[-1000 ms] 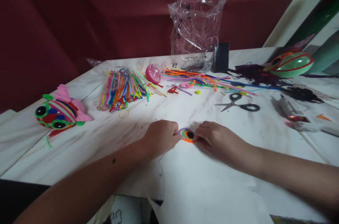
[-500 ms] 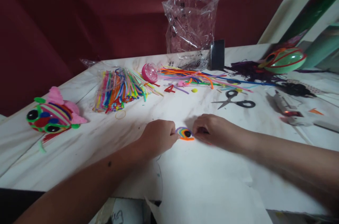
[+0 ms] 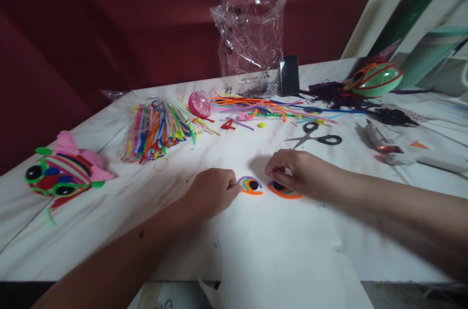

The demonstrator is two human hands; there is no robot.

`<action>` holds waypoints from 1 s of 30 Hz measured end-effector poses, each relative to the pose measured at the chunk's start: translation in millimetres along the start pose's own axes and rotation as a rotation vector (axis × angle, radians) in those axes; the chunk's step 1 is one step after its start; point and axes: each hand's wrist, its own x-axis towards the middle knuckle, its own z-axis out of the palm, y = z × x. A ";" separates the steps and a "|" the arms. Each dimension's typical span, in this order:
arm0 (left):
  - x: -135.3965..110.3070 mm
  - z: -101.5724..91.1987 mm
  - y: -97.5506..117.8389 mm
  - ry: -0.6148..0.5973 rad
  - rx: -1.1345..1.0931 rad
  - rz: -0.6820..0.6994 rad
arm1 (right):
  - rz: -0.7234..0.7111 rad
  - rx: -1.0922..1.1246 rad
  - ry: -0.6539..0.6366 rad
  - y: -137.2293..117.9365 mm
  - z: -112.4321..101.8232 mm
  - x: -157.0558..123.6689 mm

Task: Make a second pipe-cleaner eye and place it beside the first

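On the white table [image 3: 285, 250] lie two small eye-shaped pieces coiled from coloured pipe cleaners, each with a black centre. My left hand [image 3: 212, 192] is curled, its fingertips pinching the left edge of the first eye piece [image 3: 250, 185]. My right hand [image 3: 298, 172] is curled over the second eye piece [image 3: 284, 191], fingertips pressed on its black centre; only its orange rim shows below the fingers. The two pieces sit a little apart.
A striped pipe-cleaner creature [image 3: 60, 175] sits at the left edge. Farther back are a bag of coloured pipe cleaners [image 3: 157, 124], a pink ball [image 3: 199, 103], loose pipe cleaners [image 3: 263, 106], scissors [image 3: 314, 137], a glue gun [image 3: 380, 141], a green ball [image 3: 376, 79] and a clear plastic bag [image 3: 250, 31].
My right hand has drawn away to the right from the first eye piece, and a second orange-rimmed piece now shows under its fingers. The view has shifted, so everything sits further left.
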 end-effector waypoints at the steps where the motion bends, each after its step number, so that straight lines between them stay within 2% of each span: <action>1: -0.4 -1.0 -0.3 -0.010 -0.013 0.014 | -0.062 0.006 -0.008 -1.4 3.9 -1.3; 4: -1.0 -2.9 -2.8 -0.027 -0.035 0.057 | -0.225 -0.028 -0.027 -6.9 16.5 -4.5; 10: -1.5 -3.0 -6.9 -0.040 -0.031 0.072 | -0.296 -0.239 -0.030 -11.1 39.6 -3.4; 13: -1.8 -2.9 -6.6 -0.044 -0.050 0.071 | -0.395 -0.262 -0.036 -9.7 39.1 -4.2; 16: -2.5 -3.3 -5.6 -0.047 -0.051 0.066 | -0.443 -0.215 0.010 -4.6 26.0 -5.7; 22: -1.9 -4.3 -6.2 -0.051 -0.045 0.062 | -0.305 -0.289 0.239 36.1 -9.6 8.2; 26: -2.2 -4.7 -6.4 -0.044 -0.026 0.072 | -0.222 -0.389 0.210 64.9 -14.3 19.3; 30: -3.4 -2.6 -8.1 -0.057 -0.004 0.050 | -0.177 -0.429 0.184 73.5 -14.9 20.9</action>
